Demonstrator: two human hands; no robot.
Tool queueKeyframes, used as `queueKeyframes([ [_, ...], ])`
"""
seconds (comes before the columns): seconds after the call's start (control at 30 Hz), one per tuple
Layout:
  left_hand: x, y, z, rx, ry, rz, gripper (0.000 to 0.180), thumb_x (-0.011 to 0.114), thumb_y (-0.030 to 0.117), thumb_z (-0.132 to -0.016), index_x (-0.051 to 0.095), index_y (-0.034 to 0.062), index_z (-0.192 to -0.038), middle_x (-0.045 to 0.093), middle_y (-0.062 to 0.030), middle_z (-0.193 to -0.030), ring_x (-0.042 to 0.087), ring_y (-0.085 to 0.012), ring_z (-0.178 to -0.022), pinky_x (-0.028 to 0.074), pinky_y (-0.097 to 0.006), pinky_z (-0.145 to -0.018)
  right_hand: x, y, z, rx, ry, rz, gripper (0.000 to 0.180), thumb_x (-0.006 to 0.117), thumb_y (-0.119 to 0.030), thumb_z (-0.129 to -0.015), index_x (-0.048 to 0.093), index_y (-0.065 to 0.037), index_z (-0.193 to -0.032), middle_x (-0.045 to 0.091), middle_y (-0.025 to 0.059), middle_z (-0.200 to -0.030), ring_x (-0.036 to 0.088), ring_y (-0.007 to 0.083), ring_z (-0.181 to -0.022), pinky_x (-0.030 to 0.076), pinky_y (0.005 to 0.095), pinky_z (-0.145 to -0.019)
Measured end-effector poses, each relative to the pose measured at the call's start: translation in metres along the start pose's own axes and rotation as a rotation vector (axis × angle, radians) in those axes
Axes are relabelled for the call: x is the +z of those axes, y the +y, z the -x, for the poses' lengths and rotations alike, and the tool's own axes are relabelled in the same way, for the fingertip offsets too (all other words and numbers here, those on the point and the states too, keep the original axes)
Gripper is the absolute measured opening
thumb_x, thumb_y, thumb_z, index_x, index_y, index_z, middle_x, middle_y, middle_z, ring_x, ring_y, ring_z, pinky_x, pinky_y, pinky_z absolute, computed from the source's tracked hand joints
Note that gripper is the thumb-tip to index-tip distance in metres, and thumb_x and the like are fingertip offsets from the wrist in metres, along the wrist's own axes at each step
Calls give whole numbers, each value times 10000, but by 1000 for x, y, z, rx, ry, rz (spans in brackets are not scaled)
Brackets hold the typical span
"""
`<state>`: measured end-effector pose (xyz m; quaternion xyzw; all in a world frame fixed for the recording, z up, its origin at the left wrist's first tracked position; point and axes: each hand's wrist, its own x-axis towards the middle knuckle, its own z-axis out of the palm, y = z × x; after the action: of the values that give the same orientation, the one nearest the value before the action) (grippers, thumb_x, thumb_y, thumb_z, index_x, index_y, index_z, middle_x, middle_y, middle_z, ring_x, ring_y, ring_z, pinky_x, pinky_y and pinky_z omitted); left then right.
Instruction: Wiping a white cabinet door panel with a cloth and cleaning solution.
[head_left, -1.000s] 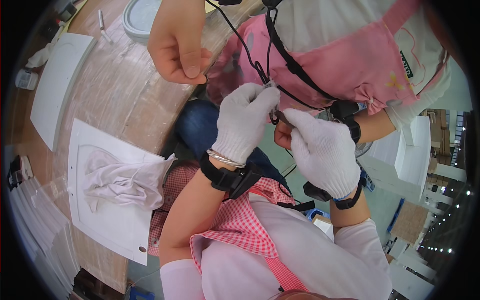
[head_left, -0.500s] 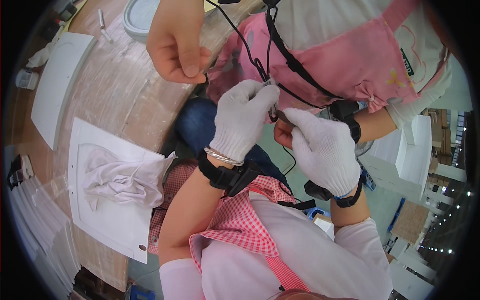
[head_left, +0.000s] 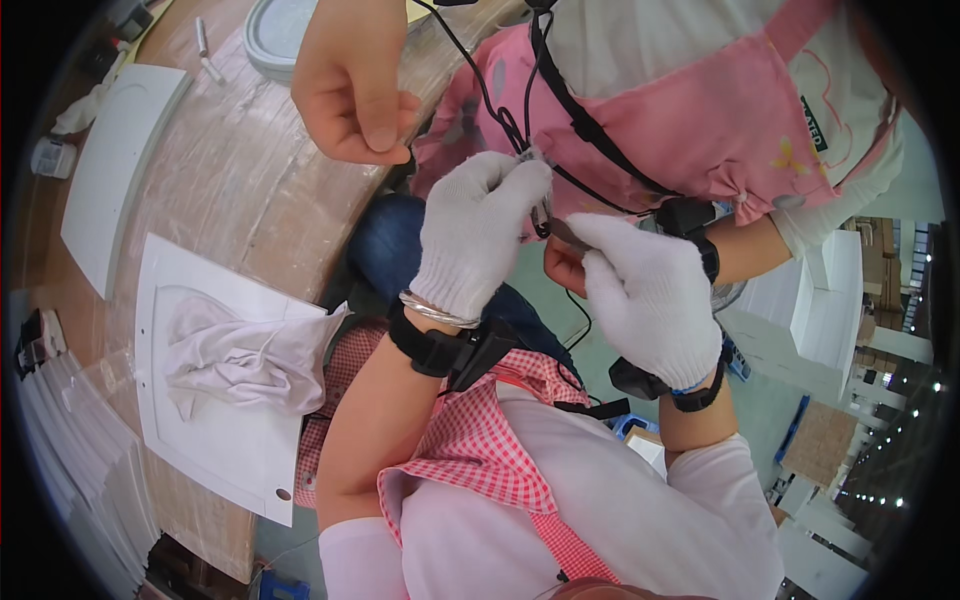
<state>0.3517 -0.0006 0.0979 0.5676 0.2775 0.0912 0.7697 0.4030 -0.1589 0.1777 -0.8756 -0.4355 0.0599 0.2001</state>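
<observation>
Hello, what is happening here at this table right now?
A person in white knit gloves has both hands raised in front of a co-worker in a pink apron. The left hand pinches a thin black cable hanging from the co-worker, and the right hand holds a small object beside it, too hidden to name. The co-worker's bare hand rests at the wooden table edge. A white cloth lies on a white panel.

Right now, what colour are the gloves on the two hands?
White knitted gloves on the left hand and right hand, clearest in the head view.
</observation>
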Motion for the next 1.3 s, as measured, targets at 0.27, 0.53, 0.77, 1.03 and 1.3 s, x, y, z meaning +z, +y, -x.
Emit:
queueKeyframes([
  [0.27,-14,-14,-1,-133,-80,137,295,667,364,-997,713,79,-937,646,28,-783,562,-60,-651,441,-220,-583,-23,0,23,118,6,-321,340,577,7,-898,704,-17,-1213,784,149,-949,776,253,-794,597,349,-751],
  [0.53,-71,-22,66,-160,183,266,260,650,306,-1016,741,73,-1090,643,19,-847,539,-64,-658,438,-223,-566,6,-10,36,-283,-306,-703,379,664,0,-850,727,-42,-1221,763,129,-915,738,264,-732,566,335,-677],
  [0.77,-127,-41,165,16,454,436,257,592,254,-1061,672,28,-1151,578,11,-815,496,-86,-654,408,-231,-555,27,-25,26,-440,-258,-679,328,671,-53,-879,730,-71,-1202,745,149,-859,737,332,-727,581,393,-658],
  [1.03,-149,-88,236,47,633,622,254,593,305,-1078,624,68,-1163,571,33,-846,476,-77,-669,379,-224,-553,44,-39,28,-473,-244,-646,295,663,-98,-903,726,-81,-1191,724,163,-813,729,343,-716,581,424,-655],
  [1.3,-147,-106,253,121,781,625,246,547,266,-1099,603,63,-1225,568,44,-870,468,-50,-676,373,-206,-556,63,-37,30,-584,-149,-599,285,690,-99,-884,722,-73,-1166,702,176,-780,699,382,-683,564,460,-619],
])
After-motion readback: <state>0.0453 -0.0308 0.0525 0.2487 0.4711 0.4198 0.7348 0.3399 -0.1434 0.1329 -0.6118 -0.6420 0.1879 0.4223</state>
